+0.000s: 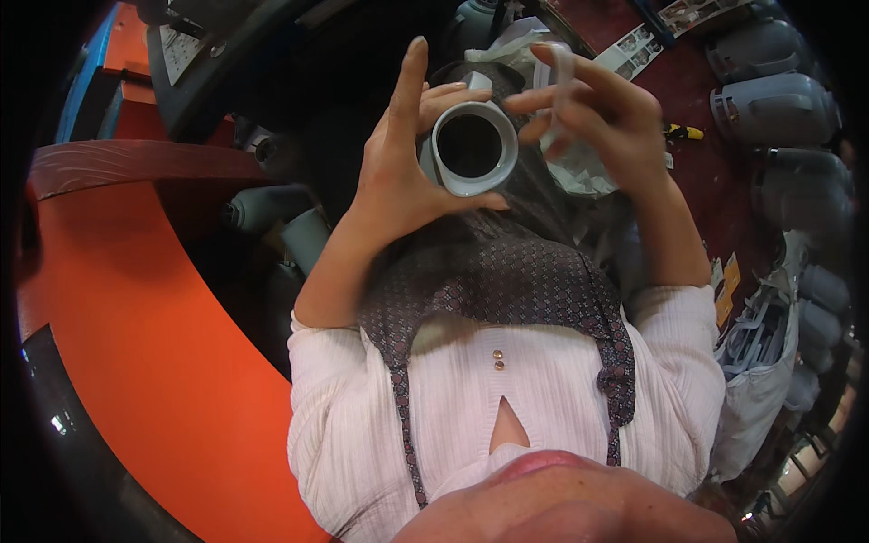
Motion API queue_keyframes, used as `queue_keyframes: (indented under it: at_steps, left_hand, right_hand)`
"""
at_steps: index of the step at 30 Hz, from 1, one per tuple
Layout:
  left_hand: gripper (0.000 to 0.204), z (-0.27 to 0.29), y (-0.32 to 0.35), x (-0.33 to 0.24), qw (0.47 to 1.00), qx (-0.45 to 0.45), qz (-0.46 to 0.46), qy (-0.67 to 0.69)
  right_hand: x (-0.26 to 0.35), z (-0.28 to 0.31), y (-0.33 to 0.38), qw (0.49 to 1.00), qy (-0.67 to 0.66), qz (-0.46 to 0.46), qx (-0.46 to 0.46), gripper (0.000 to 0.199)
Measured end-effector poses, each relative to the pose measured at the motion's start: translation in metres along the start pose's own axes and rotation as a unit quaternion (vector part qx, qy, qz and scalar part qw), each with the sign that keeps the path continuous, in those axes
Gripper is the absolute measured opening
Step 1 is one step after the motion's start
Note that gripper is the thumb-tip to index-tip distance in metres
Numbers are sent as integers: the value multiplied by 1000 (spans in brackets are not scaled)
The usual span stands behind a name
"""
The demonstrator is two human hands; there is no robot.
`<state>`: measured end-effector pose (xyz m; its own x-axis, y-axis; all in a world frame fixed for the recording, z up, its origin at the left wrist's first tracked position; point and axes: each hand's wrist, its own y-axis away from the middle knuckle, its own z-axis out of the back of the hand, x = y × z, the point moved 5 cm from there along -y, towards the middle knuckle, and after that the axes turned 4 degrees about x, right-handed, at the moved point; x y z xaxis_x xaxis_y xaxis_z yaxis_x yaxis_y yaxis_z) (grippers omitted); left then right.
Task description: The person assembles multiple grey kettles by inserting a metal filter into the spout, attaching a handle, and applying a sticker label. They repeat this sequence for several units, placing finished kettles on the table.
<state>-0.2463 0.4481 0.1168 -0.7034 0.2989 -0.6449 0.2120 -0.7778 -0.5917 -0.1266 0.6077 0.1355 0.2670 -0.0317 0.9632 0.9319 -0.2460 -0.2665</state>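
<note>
Big orange curved panel (pixel 145 362) filled the left side. 1 patterned dark scarf (pixel 507 271) hung down the white ribbed top (pixel 543 398) and across the lap. At least 3 grey gas cylinders (pixel 769 109) lay on the dark red floor (pixel 715 190) at the right; more grey ones further down the rim, too blurred to count. 1 white bag of grey fittings (pixel 760 362) sat at the lower right.

2 hands were up in the middle. Left hand (pixel 398 172) gripped 1 grey pipe fitting (pixel 472 149), a short socket, thumb under its rim, fingers (pixel 444 95) curled behind it, index finger straight up. Its open mouth pointed toward the camera, so the long axis ran away from view; dark bore visible. Right hand (pixel 606 118) was just beside the fitting, fingers bent and pinching 1 thin white strip (pixel 563 77), blurred. The strip stood upright, near the fitting's right edge; touching or apart, could not tell. 1 yellow-handled tool (pixel 683 133) lay on the floor beyond the right hand.
</note>
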Motion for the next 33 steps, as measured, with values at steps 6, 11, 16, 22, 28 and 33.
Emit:
queue_keyframes:
  at_steps: [6, 11, 16, 22, 28, 33]
  left_hand:
    - [144, -3, -3, 9, 996, 1, 82, 36]
    - [143, 4, -3, 9, 999, -8, 34, -6]
    - [145, -4, -2, 13, 1000, -10, 20, 1]
    - [140, -24, -2, 7, 998, -21, -1, -65]
    - [139, -37, -1, 0, 997, -23, -40, -61]
    - [138, -36, -3, 0, 995, -38, -48, -77]
  right_hand:
    - [25, -48, -16, 865, 401, 272, 132, 27]
    - [17, -41, -15, 847, 366, 278, 268, 28]
    - [13, -40, -12, 839, 442, 177, 262, 28]
    - [1, -41, -6, 776, 538, 125, 306, 17]
    - [6, -38, 3, 667, 604, 201, 388, 8]
    - [8, -29, 2, 762, 515, 111, 378, 10]
